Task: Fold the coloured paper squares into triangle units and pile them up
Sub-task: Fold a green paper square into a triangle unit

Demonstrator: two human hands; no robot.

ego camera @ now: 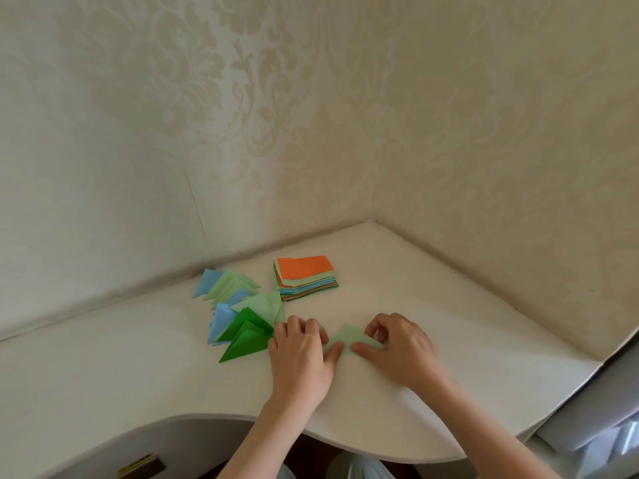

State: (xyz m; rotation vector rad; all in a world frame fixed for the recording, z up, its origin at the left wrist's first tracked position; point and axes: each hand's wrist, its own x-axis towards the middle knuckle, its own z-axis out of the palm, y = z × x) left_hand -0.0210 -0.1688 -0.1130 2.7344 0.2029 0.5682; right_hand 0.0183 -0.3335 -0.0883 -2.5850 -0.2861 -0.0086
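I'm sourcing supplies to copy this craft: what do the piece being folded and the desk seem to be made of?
The light green piece under the left hand and right hand looks like thin matte paper: it holds sharp creases and flat triangle edges. The desk looks like smooth white laminate or painted board, softly matte; which one cannot be told.

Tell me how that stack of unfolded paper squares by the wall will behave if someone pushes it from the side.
The paper stack would likely shear rather than slide whole: its edges already sit uneven and the orange top sheet lies skewed. Loose thin sheets look light, so the upper ones may slip off across the smooth white table.
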